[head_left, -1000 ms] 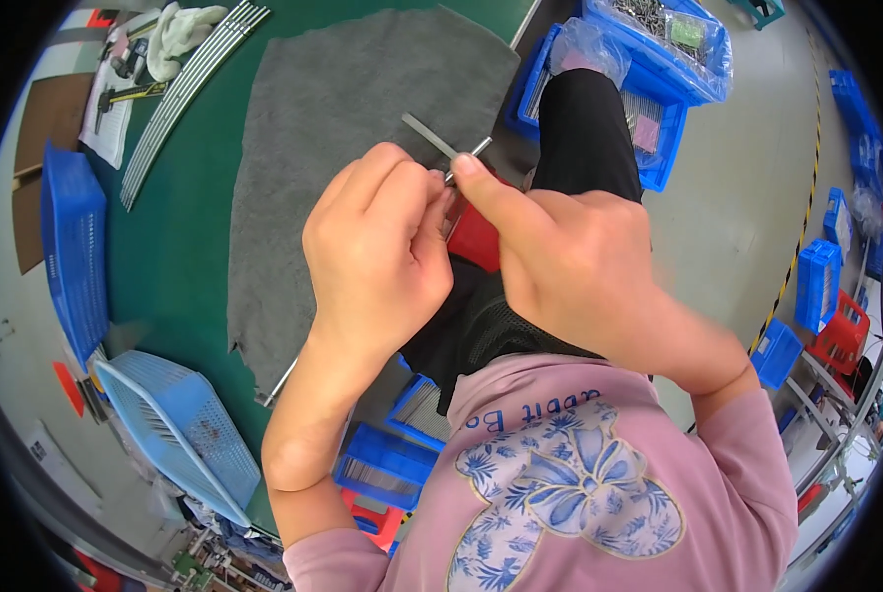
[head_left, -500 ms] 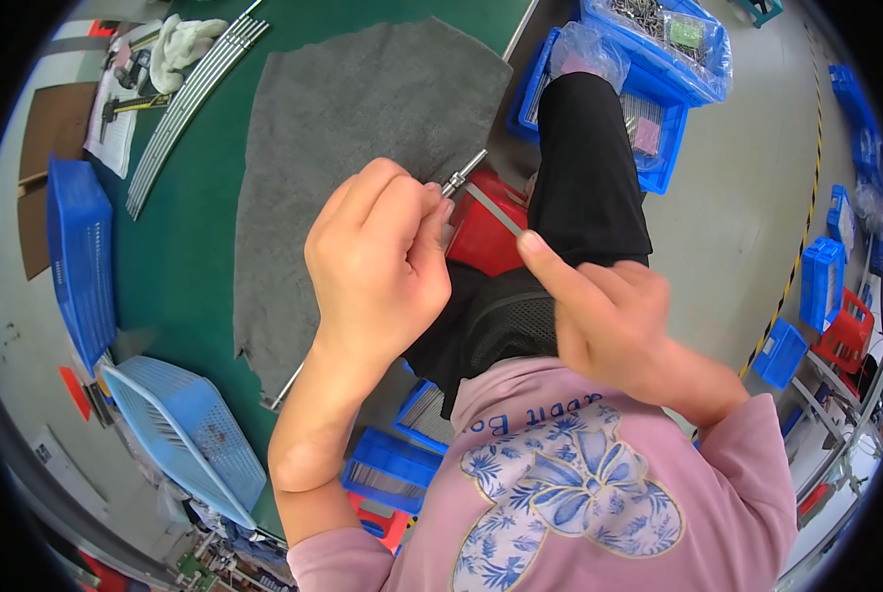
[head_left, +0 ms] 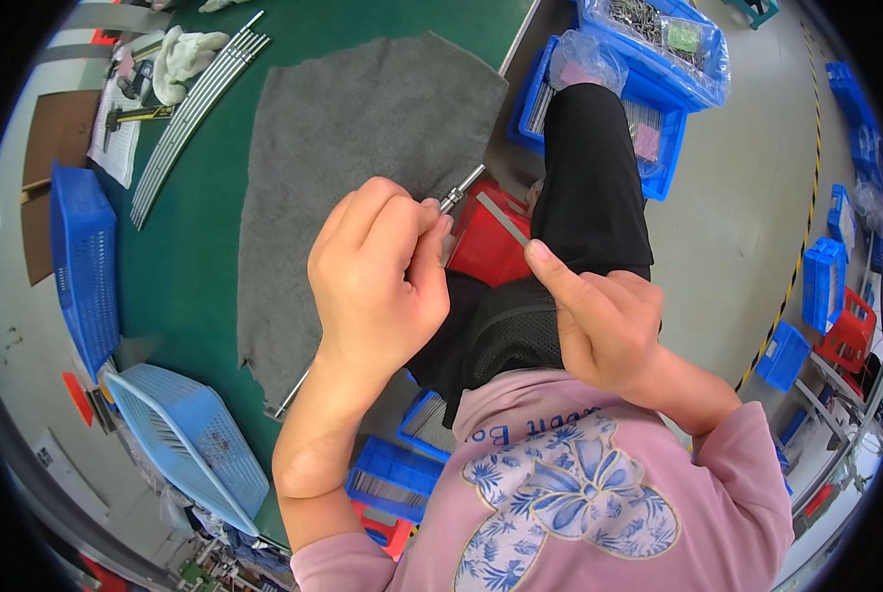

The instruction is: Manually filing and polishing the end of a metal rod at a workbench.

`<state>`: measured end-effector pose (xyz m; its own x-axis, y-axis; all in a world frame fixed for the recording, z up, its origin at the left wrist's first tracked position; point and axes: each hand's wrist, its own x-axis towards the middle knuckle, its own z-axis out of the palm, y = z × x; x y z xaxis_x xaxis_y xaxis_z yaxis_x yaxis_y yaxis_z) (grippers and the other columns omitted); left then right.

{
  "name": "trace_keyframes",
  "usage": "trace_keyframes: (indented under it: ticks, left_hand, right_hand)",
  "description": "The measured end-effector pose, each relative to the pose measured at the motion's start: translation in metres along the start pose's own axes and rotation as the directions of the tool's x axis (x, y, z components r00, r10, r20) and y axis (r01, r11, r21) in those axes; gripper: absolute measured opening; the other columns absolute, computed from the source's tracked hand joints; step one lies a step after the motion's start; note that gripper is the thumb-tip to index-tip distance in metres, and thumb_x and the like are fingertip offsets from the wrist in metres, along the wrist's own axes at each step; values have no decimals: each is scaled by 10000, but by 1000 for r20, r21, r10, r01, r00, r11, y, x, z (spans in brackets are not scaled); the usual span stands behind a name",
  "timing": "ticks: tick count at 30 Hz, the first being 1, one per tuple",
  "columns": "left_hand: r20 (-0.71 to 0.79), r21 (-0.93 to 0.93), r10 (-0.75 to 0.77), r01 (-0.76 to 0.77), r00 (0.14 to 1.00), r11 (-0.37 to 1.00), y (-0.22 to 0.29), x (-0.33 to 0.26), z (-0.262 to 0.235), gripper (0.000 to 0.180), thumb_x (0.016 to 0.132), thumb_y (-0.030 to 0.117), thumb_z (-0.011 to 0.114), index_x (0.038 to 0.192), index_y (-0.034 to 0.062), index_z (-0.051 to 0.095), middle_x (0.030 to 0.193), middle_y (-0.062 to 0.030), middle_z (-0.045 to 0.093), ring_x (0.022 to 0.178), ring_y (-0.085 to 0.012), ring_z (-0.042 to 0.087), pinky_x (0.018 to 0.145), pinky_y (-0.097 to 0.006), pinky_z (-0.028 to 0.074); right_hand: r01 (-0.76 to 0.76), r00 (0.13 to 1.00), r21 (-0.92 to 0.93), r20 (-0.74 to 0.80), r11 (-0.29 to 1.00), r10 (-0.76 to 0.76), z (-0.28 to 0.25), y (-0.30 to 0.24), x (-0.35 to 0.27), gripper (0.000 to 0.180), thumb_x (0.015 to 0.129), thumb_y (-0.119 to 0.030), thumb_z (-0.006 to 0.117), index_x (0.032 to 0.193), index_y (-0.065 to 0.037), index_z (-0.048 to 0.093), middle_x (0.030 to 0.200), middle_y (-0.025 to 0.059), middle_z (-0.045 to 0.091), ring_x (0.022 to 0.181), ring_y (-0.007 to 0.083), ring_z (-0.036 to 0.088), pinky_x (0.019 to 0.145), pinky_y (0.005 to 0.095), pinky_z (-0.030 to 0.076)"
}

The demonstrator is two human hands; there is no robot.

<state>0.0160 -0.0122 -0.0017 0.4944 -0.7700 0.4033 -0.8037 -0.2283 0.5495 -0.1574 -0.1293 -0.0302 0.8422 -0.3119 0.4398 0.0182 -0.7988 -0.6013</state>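
Note:
My left hand (head_left: 374, 266) is closed round a thin metal rod (head_left: 458, 191), whose stepped, collared end sticks out past the thumb and forefinger. The rod's other end shows beyond my left forearm, over the cloth's near edge; the stretch between is hidden. In my right hand (head_left: 609, 321) is a narrow flat grey file (head_left: 504, 219), the forefinger stretched along it. Its tip lies just to the right of the rod's end, with a small gap between them. Beneath the left hand a grey cloth (head_left: 353, 118) covers part of the green table (head_left: 180, 286).
Several metal rods (head_left: 197, 128) lie at the far left, near white gloves (head_left: 185, 61) and a caliper (head_left: 141, 113). Blue baskets (head_left: 91, 261) line the left side. Beyond my leg stand blue bins (head_left: 670, 148) of metal parts; a red stool (head_left: 486, 242) is below my hands.
The file's tip has drawn slightly away from the rod's end. Both hands keep their grips, and the whole view has shifted a little.

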Motion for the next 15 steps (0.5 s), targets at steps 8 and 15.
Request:
trace_keyframes:
  ticks: [8, 15]
  left_hand:
    - [-4, -13, 4, -4, 1000, 1000, 1, 0, 0, 177, 658, -62, 697, 715, 21, 552, 695, -83, 521, 604, -259, 541, 532, -344, 437]
    - [1, 9, 23, -23, 1000, 1000, 1, 2, 0, 163, 657, -55, 689, 726, 20, 562, 705, -93, 520, 601, -271, 533, 529, -351, 434]
  right_hand:
    - [19, 1000, 13, 4, 1000, -19, 6, -1, 7, 515, 677, 103, 582, 1177, 8, 659, 500, 21, 383, 380, 158, 342, 398, 302, 281]
    - [-36, 997, -40, 62, 999, 38, 12, -11, 50, 512, 686, 40, 606, 1180, -81, 659, 544, 60, 511, 412, 230, 493, 413, 343, 375]
